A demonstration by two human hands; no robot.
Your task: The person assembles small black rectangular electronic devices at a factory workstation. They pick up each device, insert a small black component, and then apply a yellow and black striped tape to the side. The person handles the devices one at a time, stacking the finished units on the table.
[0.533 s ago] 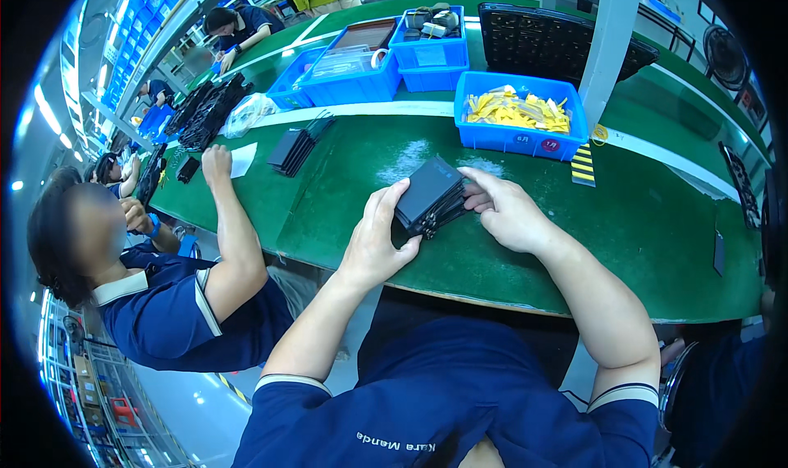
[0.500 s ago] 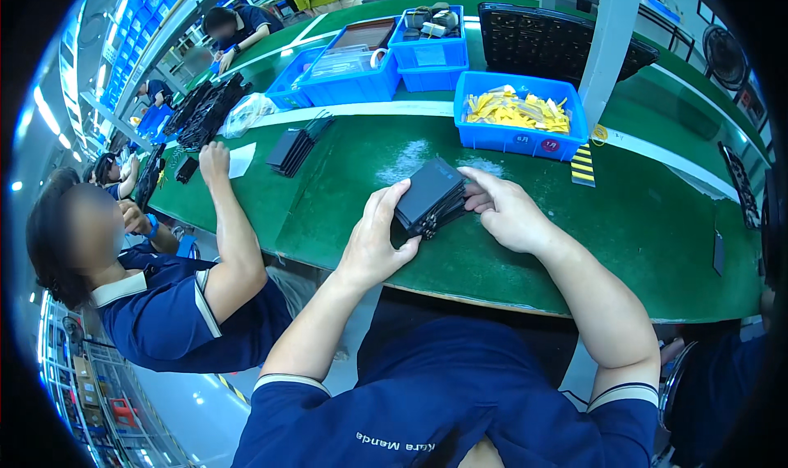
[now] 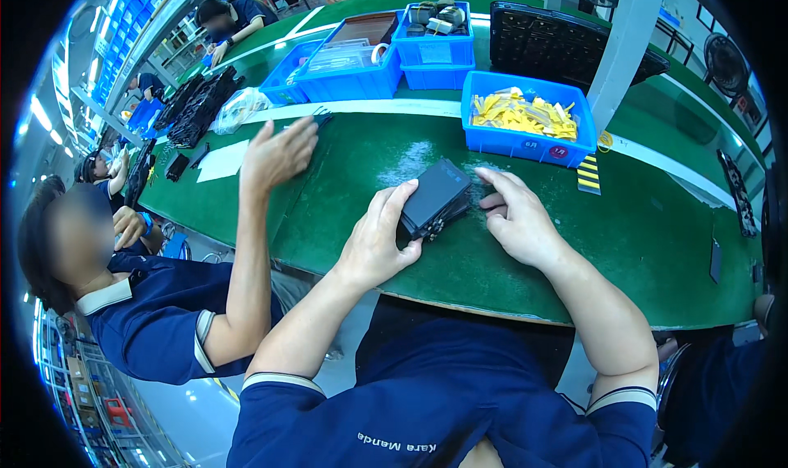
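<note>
A stack of flat black rectangular cases (image 3: 438, 192) with short dark cables at its near end stands on the green bench in front of me. My left hand (image 3: 376, 236) grips the stack's left side, thumb at the near end and fingers along the upper edge. Just off the stack's right side is my right hand (image 3: 524, 220), its fingers apart and slightly curled, holding nothing. What the cases are inside cannot be told.
Beyond the stack stands a blue bin (image 3: 530, 149) of yellow pieces, beside a grey post (image 3: 625, 53). More blue bins (image 3: 349, 86) line the back. On the left, a co-worker's hand (image 3: 281, 154) reaches over the green bench (image 3: 345, 168), near a white sheet (image 3: 222, 162).
My right hand has drawn away from the stack to the right. The co-worker's hand has moved right, over where a second black stack showed. My left hand keeps its grip.
</note>
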